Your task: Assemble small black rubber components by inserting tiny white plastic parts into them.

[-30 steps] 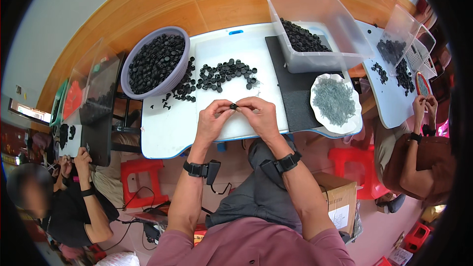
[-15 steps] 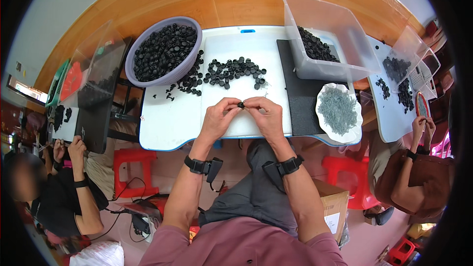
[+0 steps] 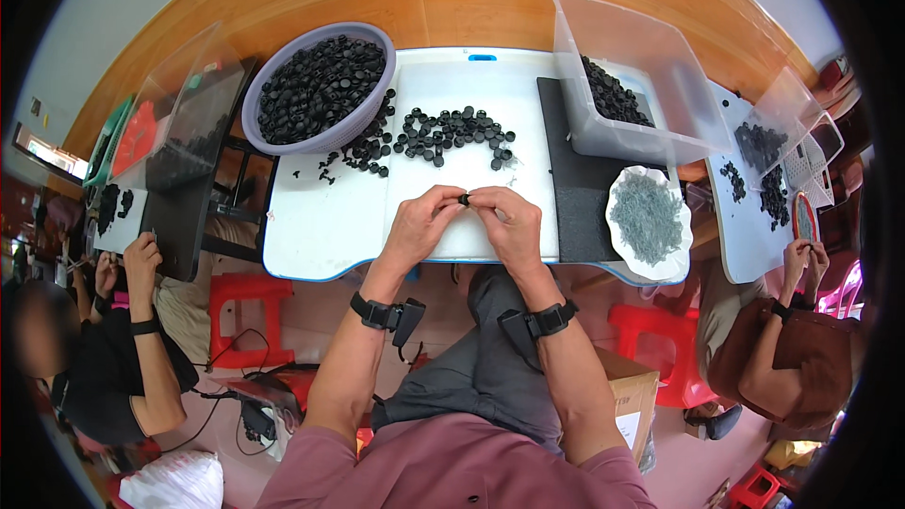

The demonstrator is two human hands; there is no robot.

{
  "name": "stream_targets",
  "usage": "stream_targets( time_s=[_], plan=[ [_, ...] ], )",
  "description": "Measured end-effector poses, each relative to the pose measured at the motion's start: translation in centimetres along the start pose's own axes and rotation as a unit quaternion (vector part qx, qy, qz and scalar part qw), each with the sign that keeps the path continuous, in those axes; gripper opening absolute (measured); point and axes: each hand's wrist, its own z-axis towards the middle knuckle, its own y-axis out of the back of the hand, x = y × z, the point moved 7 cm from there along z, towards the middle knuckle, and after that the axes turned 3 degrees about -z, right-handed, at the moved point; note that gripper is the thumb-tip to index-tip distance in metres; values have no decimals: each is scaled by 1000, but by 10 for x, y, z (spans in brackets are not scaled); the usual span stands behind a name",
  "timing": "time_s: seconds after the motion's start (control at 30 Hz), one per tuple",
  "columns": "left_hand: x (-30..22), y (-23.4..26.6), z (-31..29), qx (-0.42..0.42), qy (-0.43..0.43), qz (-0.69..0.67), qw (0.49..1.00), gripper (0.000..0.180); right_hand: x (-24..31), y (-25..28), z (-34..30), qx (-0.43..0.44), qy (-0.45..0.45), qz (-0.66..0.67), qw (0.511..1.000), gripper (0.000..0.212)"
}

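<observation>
Over the front part of the white table [image 3: 320,236], my left hand [image 3: 419,223] and my right hand [image 3: 509,223] meet fingertip to fingertip. Between them they pinch one small round black cap [image 3: 464,199]; the fingers partly cover it. Just beyond my hands lies a loose group of black caps [image 3: 455,127], scattered on the white surface. To the left, a lilac basket [image 3: 253,127] is heaped with more of the same caps. A scalloped white dish [image 3: 683,250] on the right holds a pile of fine grey-green strands [image 3: 647,217], too small to make out singly.
A clear plastic bin [image 3: 650,143] partly filled with black parts stands on a dark mat [image 3: 580,198] at the back right. Other people work at both sides, one with a hand [image 3: 141,254] at a dark table. Red stools [image 3: 247,316] and a cardboard box [image 3: 627,396] stand below.
The view has shifted slightly, so table and bins appear a little displaced. My hands stay together on the black cap, with barely any finger movement.
</observation>
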Motion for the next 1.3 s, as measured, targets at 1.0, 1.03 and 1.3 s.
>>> stream_targets(
  time_s=[1.0, 1.03, 1.3],
  plan=[
    [-5, 5, 5, 33, 15, -10, 999, 26, 27, -5, 0, -27, 121, -124, 984, 17],
    [-2, 5, 7, 50, 48, -16, 997, 27, 26, -6, 0, -27, 121, -124, 985, 17],
    [13, 0, 11, 89, 95, -141, 981, 30, 26, -7, -4, -24, 164, -112, 980, 26]
  ],
)
